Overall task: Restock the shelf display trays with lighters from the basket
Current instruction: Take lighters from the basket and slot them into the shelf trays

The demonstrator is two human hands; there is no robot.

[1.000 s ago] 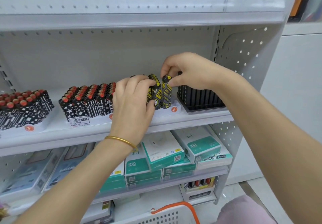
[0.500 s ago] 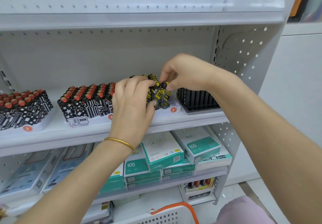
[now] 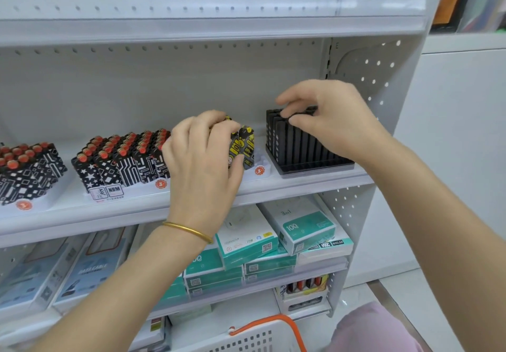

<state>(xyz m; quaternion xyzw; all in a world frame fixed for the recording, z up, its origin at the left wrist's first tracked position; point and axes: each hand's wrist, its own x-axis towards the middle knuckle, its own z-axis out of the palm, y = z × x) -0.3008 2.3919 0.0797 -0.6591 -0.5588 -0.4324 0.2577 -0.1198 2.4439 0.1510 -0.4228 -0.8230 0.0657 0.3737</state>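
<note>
On the white shelf (image 3: 301,184), left hand (image 3: 202,165) grips yellow-black lighters (image 3: 245,146) while right hand (image 3: 336,116) pinches the black lighters (image 3: 298,146) at their tops.

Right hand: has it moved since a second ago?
Yes. The right hand has come off the yellow-and-black lighters held by the left hand and shifted right, onto the top of the black lighters.
</note>
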